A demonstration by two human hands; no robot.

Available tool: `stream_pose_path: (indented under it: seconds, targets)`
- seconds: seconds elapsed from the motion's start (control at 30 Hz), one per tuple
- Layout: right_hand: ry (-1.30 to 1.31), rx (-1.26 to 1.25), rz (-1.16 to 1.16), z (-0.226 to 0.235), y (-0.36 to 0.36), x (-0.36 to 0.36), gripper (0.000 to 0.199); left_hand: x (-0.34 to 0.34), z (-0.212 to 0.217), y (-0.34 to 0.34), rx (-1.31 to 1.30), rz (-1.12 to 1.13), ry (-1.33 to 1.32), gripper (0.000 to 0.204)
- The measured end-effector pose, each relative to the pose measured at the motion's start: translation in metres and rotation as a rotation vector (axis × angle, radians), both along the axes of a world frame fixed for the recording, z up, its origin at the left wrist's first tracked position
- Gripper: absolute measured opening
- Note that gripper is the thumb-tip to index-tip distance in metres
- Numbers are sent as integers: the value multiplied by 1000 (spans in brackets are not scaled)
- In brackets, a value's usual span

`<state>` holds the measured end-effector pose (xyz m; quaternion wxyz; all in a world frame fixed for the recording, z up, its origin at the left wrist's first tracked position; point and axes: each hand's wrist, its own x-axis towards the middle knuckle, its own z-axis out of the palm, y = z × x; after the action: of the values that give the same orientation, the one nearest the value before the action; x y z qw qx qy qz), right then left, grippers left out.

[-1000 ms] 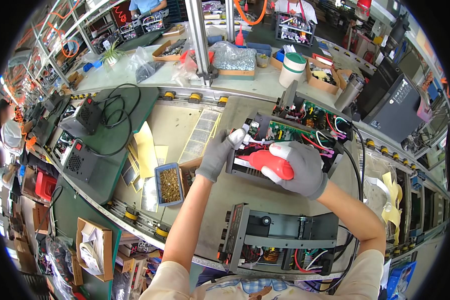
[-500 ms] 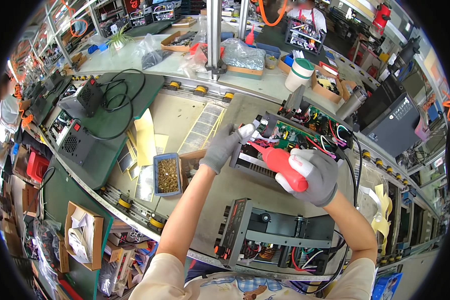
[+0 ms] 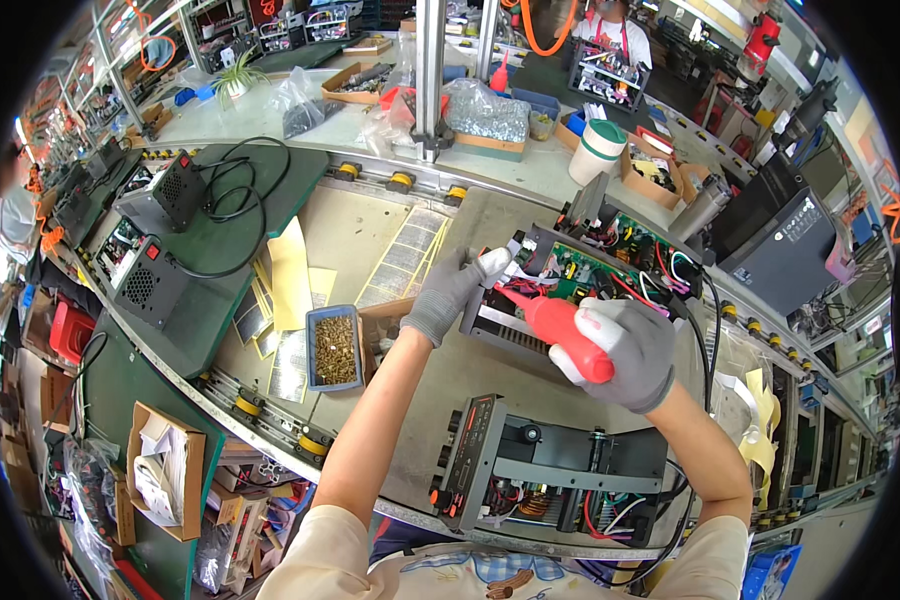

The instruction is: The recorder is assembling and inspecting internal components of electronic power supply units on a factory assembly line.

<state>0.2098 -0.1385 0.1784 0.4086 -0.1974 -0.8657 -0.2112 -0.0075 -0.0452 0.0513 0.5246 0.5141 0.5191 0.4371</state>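
My right hand [image 3: 618, 350], in a grey glove with a whitish palm, is wrapped round a red squeeze bottle [image 3: 555, 325]. Its thin nozzle points left into the front end of an open electronic unit [image 3: 580, 265] with green circuit boards and coloured wires. My left hand [image 3: 457, 290], gloved the same way, pinches the left end of that unit close to the nozzle tip. Exactly what lies under the left fingertips is hidden. Nearer to me stands a second open unit [image 3: 560, 475] with a dark front panel and a grey crossbar; neither hand touches it.
A blue bin [image 3: 333, 348] of small brass-coloured parts sits left of my left forearm, near yellow-edged label sheets [image 3: 402, 258]. Two grey boxed units [image 3: 148, 285] with black cables rest on the green board. Across the bench, a person [image 3: 613, 40] stands behind another open unit.
Both my hands and the squeeze bottle stay almost where they were. Across the bench, the other person has shifted and shows more above their unit.
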Motion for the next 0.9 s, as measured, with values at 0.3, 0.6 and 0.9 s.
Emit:
stream_pose_path:
  seconds: [0.3,0.6,0.9]
  targets:
    - [-5,7,-96,12,-4,5,62,3,3,-3,29,45,-42,78]
    - [21,25,-103,6,1,4,59,0,1,0,-24,2,-5,96]
    - [12,5,-55,3,0,1,57,0,11,-8,-29,-5,-27,88]
